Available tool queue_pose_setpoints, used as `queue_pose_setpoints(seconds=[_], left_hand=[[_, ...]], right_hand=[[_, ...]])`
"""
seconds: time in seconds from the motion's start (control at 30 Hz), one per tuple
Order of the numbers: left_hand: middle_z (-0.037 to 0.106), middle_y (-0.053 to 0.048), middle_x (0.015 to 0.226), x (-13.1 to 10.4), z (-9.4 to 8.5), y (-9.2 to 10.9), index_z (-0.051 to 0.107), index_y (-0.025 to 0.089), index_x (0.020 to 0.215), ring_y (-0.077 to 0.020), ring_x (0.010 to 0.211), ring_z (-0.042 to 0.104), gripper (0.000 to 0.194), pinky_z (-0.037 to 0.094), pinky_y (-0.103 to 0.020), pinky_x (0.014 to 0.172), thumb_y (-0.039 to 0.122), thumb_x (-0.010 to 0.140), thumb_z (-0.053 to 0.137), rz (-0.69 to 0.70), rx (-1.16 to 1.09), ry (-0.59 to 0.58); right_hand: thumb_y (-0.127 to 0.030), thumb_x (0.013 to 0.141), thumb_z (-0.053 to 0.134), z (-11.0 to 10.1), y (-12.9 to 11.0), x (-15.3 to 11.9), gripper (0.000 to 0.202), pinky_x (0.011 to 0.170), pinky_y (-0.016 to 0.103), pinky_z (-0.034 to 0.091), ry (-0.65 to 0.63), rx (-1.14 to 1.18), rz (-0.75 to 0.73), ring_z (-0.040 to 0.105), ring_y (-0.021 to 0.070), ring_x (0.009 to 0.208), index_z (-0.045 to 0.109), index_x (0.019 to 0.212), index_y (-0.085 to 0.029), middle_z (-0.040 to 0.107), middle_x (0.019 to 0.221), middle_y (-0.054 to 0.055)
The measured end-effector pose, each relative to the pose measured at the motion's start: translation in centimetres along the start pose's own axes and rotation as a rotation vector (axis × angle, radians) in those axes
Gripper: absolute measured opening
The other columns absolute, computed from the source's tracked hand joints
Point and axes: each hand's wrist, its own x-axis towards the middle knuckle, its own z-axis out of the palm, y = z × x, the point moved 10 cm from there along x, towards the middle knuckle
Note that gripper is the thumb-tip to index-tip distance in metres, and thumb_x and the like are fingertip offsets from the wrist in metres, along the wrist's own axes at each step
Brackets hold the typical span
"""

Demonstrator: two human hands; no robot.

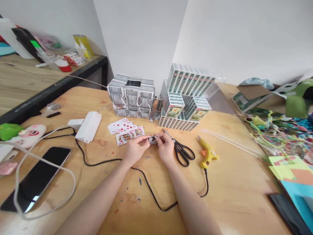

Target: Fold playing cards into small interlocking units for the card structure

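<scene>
My left hand (pixel 135 148) and my right hand (pixel 166 146) meet over the middle of the table. Pinched between their fingertips is a small playing card (pixel 152 140), with white and dark parts showing; it looks folded, though fingers cover much of it. Several loose red-suit playing cards (pixel 123 126) lie face up just beyond my left hand. Black-handled scissors (pixel 184 152) rest beside my right hand, their blades partly behind it. Farther back stands a boxy structure of folded playing cards (pixel 132 98), with a dark opening in its top.
Green-and-white card boxes (pixel 190 81) are stacked behind the scissors. A yellow glue gun (pixel 207 153) lies to the right, near clear glue sticks (pixel 232 142). Its black cord (pixel 151 189) crosses under my forearms. A white power box (pixel 89 127) and a phone (pixel 39 176) occupy the left.
</scene>
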Motion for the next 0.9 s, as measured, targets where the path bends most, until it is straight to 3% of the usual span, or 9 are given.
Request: queue_pose_setpoints(seconds=[0.6,0.77,0.9], left_hand=[[0.071,-0.003,0.092,-0.3,1.1,-0.9,0.067,0.021,0.101,-0.0155,0.079,0.066,0.03,0.053,-0.027,0.074,0.017,0.075,0.051,-0.012,-0.037,-0.117],[0.069,-0.005,0.098,-0.2,0.9,-0.5,0.065,0.019,0.102,-0.0171,0.087,0.065,0.028,0.052,-0.03,0.081,0.022,0.076,0.053,-0.003,-0.125,-0.076],[0.07,-0.004,0.087,-0.1,0.3,-0.5,0.064,0.018,0.091,-0.016,0.076,0.066,0.019,0.054,-0.03,0.076,0.028,0.076,0.057,-0.025,-0.13,-0.011]], right_hand=[[-0.029,0.072,0.056,-0.3,0.9,0.3,0.014,0.053,0.024,0.039,0.016,0.098,0.081,0.047,0.0119,0.055,0.063,0.077,-0.017,0.059,0.065,0.0],[-0.03,0.072,0.056,-0.3,0.6,0.3,0.015,0.053,0.024,0.04,0.016,0.115,0.071,0.049,0.0121,0.055,0.062,0.076,-0.017,0.06,0.066,0.001],[-0.03,0.073,0.056,-0.1,0.4,0.2,0.015,0.055,0.024,0.042,0.007,0.15,0.069,0.052,0.0129,0.057,0.061,0.076,-0.017,0.061,0.067,0.001]])
